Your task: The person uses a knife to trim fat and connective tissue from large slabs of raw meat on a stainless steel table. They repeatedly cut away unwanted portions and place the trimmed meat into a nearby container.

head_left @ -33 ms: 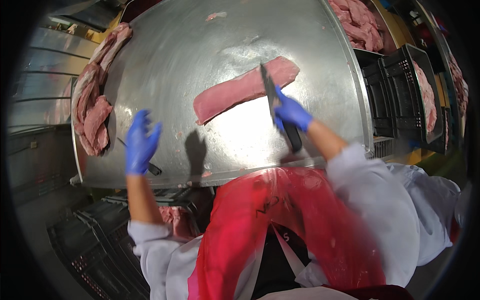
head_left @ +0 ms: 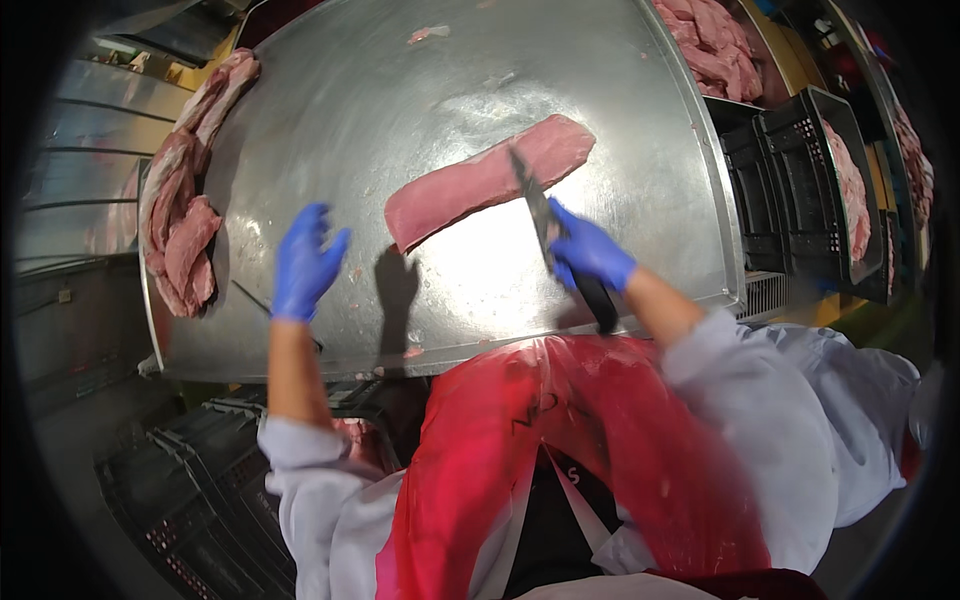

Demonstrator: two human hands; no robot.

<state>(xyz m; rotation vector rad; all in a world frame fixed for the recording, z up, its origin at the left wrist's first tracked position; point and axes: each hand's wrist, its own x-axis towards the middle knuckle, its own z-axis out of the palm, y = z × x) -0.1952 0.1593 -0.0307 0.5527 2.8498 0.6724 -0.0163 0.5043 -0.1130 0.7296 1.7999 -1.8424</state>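
Observation:
A long pink slab of meat (head_left: 470,190), like a trimmed loin, lies slantwise across the metal table. Held in my right hand (head_left: 592,248), which wears a blue glove, is a knife (head_left: 533,200) with a black handle. Its blade reaches over the slab's right half; whether it touches the meat I cannot tell. My left hand (head_left: 308,262), gloved too, hovers left of the slab with nothing in it and its fingers apart. Beneath the left wrist lies a thin dark tool (head_left: 250,297), mostly hidden by the arm.
Several untrimmed meat strips (head_left: 180,215) line the left edge of the metal table (head_left: 340,120). Black crates (head_left: 790,190) stand at the right, one with meat. A bin of meat (head_left: 710,50) is at the far right. More dark crates (head_left: 200,470) sit below left.
My left hand has moved to the right and slightly away from me, toward the slab. The knife has drawn back a little toward me, its tip now farther from the slab's far edge.

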